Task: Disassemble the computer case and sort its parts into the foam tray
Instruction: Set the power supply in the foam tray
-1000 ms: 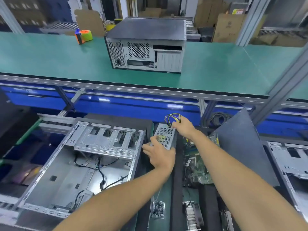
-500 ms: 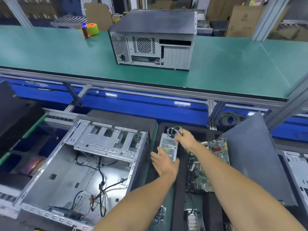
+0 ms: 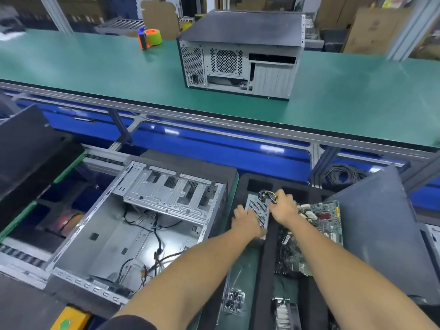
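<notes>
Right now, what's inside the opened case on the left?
Inside the opened case: the drive cage across its far end, and loose black cables on the bare floor. Under the cage and the left forearm is hidden.
</notes>
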A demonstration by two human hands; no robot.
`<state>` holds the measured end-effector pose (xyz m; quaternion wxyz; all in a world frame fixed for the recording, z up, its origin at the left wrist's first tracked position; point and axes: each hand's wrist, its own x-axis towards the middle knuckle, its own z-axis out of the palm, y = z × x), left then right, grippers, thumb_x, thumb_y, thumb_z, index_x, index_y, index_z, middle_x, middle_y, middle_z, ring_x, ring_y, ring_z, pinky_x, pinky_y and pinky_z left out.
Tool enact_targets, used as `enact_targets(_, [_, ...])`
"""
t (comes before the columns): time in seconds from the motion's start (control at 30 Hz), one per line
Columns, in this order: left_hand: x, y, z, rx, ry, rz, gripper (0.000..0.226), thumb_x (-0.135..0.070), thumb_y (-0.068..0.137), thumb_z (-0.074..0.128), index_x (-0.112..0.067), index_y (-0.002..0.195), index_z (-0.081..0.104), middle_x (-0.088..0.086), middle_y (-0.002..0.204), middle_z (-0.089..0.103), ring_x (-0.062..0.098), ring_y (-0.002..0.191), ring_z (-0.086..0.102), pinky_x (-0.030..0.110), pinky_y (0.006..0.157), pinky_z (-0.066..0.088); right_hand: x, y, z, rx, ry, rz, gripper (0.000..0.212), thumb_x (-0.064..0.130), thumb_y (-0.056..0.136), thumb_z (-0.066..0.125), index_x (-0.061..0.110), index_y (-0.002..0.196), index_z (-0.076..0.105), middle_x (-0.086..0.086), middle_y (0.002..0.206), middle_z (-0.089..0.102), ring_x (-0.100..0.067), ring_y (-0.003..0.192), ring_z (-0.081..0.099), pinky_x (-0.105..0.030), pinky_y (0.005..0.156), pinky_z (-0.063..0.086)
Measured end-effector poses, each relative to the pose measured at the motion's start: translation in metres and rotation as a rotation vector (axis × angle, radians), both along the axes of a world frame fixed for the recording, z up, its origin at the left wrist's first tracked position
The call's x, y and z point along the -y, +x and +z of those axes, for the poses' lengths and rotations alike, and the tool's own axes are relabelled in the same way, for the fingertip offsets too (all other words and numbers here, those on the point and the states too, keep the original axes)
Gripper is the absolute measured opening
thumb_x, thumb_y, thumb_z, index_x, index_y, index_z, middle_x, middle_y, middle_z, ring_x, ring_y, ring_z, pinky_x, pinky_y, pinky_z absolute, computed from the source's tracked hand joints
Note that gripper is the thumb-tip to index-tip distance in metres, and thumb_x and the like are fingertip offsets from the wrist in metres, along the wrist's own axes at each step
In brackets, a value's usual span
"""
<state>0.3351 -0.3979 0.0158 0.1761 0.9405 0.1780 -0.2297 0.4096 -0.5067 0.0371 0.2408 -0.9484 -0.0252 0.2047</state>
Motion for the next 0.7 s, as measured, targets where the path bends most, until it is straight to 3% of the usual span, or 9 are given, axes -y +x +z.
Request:
enact_targets(0.13, [-0.035, 0.003, 0.055, 0.139, 0.123, -0.34, 0.056, -0.042, 0.095, 0.066, -0.013, 0.139, 0.048, 0.015, 0.14, 0.038, 0.032, 0.134, 0.038, 0.044, 0.111, 0.037, -0.012, -0.004, 0.017, 0.143, -0.003, -0.032, 0.039, 0.031, 0.098, 0.059, 0.016, 0.133, 0.05, -0.018, 0.134, 0.051, -0.041, 0.123, 0.05, -0.048, 0.111, 0.035])
enact_targets(0.27, [-0.105, -0.012, 0.106, 0.455, 0.105, -0.392, 0.03, -0.034, 0.099, 0.058, -0.016, 0.122, 0.059, 0.013, 0.122, 0.05, 0.033, 0.116, 0.048, 0.042, 0.101, 0.04, -0.05, -0.022, 0.036, 0.229, 0.181, 0.031, 0.039, 0.032, 0.098, 0.058, 0.016, 0.133, 0.05, -0.016, 0.136, 0.048, -0.037, 0.125, 0.048, -0.047, 0.101, 0.041])
enact_targets(0.4, [-0.194, -0.041, 0.127, 0.586, 0.023, -0.209, 0.021, -0.028, 0.102, 0.055, -0.017, 0.117, 0.065, 0.011, 0.117, 0.053, 0.033, 0.112, 0.047, 0.041, 0.099, 0.039, -0.102, -0.06, 0.048, 0.205, 0.322, 0.098, 0.039, 0.039, 0.099, 0.054, 0.023, 0.134, 0.044, -0.011, 0.138, 0.04, -0.034, 0.113, 0.05, -0.044, 0.088, 0.041])
enact_targets(0.47, [-0.245, -0.061, 0.128, 0.631, 0.018, -0.09, 0.019, -0.028, 0.104, 0.055, -0.017, 0.115, 0.066, 0.009, 0.117, 0.054, 0.031, 0.114, 0.046, 0.041, 0.099, 0.039, -0.128, -0.078, 0.047, 0.184, 0.332, 0.113, 0.046, 0.038, 0.099, 0.056, 0.022, 0.139, 0.04, -0.014, 0.141, 0.035, -0.036, 0.114, 0.05, -0.041, 0.089, 0.038])
enact_targets(0.6, [-0.335, -0.11, 0.125, 0.695, -0.093, 0.16, 0.023, -0.02, 0.105, 0.054, -0.005, 0.119, 0.066, 0.016, 0.12, 0.059, 0.034, 0.118, 0.05, 0.043, 0.103, 0.038, -0.17, -0.114, 0.033, 0.1, 0.228, 0.034, 0.07, 0.036, 0.094, 0.065, 0.018, 0.149, 0.025, -0.014, 0.148, 0.02, -0.043, 0.115, 0.056, -0.047, 0.093, 0.045])
enact_targets(0.7, [-0.385, -0.152, 0.109, 0.608, -0.287, 0.515, 0.03, -0.023, 0.107, 0.05, -0.003, 0.127, 0.061, 0.021, 0.129, 0.062, 0.036, 0.124, 0.054, 0.043, 0.108, 0.041, -0.189, -0.14, 0.025, 0.197, 0.165, -0.094, 0.076, 0.035, 0.097, 0.061, 0.013, 0.155, 0.018, -0.018, 0.155, 0.019, -0.048, 0.116, 0.057, -0.048, 0.09, 0.046])
